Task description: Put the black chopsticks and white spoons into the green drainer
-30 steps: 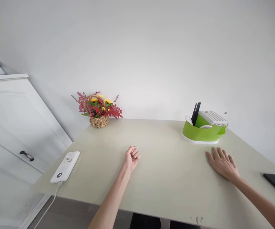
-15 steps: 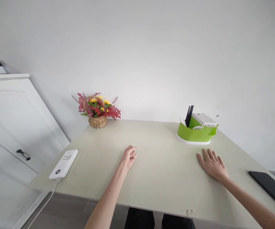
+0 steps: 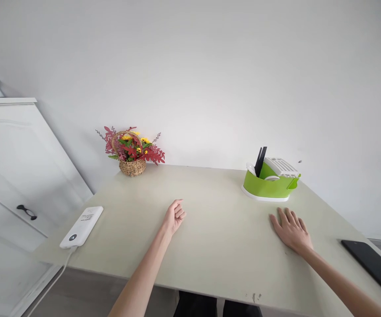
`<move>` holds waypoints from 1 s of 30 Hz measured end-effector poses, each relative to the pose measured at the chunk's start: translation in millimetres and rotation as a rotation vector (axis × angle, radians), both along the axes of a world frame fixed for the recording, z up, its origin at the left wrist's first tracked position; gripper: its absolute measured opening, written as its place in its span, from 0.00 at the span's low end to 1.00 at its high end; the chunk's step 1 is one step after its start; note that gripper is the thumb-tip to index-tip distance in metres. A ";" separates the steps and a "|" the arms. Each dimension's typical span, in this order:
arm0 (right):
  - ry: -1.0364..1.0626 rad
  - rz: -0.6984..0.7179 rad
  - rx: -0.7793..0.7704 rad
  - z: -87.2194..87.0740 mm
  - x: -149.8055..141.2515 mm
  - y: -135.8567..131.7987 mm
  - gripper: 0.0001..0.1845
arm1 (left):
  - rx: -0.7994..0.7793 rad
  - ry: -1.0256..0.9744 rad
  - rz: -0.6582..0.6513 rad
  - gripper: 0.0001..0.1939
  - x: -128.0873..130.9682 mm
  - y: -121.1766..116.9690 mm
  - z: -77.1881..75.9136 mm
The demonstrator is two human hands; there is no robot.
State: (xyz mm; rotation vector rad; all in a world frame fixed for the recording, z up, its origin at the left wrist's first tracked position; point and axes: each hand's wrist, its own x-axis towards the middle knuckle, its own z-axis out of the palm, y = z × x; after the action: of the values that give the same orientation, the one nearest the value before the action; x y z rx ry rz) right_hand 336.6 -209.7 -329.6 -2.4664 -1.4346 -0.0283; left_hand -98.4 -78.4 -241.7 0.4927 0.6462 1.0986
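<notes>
My left hand (image 3: pixel 174 215) is a loose fist over the middle of the pale table (image 3: pixel 217 246), its fingers curled in and nothing seen in them. Palm down on the table's right side, my right hand (image 3: pixel 291 230) lies flat with its fingers spread. Just beyond those fingertips stands a green cutlery holder (image 3: pixel 265 188) on a white base, apart from the hand. Black-handled utensils (image 3: pixel 260 162) and white spoon-like pieces (image 3: pixel 250 168) stick up out of it, and a white slotted rack (image 3: pixel 281 167) covers its right part.
A wicker basket of flowers (image 3: pixel 132 167) stands at the back left by the wall. A white power bank (image 3: pixel 82 226) with a cable (image 3: pixel 50 286) lies near the left edge. At far right is a black phone (image 3: pixel 373 266). A white cabinet (image 3: pixel 19 167) adjoins the left side.
The camera view has turned slightly, so most things sit a little further left. My left hand stays curled, with a small shift at its forefinger. The right hand keeps lying flat.
</notes>
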 end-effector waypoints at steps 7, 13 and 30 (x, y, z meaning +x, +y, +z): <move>0.011 -0.003 0.000 5.7 -3.3 0.0 0.46 | -0.038 -0.062 0.004 0.35 -3.3 -0.6 4.2; 0.008 -0.001 0.009 8.4 -4.2 -0.9 0.43 | -0.052 -0.096 0.016 0.32 -4.6 -2.0 3.5; -0.022 0.010 0.035 3.3 -3.6 -1.4 0.43 | -0.029 -0.058 0.057 0.31 0.5 -16.7 8.9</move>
State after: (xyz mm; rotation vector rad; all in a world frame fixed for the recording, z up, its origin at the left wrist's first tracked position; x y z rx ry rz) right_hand 332.9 -211.1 -326.3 -2.4386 -1.4430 -0.0778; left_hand -97.9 -95.1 -232.9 0.4180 0.6282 1.1516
